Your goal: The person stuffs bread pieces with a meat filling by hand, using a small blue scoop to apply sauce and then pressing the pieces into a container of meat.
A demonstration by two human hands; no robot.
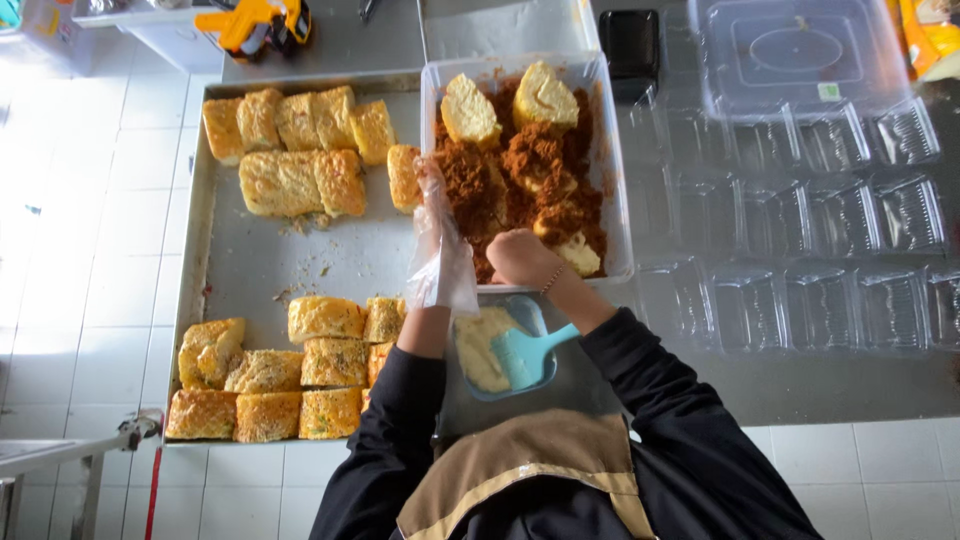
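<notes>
My left hand wears a loose plastic glove and hovers at the tub's edge; whether it grips anything I cannot tell. My right hand is closed over a roll in the brown floss — press too hard and it could crumble, or the floss spill over the tub wall onto the tray.

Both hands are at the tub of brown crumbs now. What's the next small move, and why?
Probably lift the right hand from the tub: it sits closed among the crumbs beside a coated roll, while the gloved left hand waits at the rim.
</notes>
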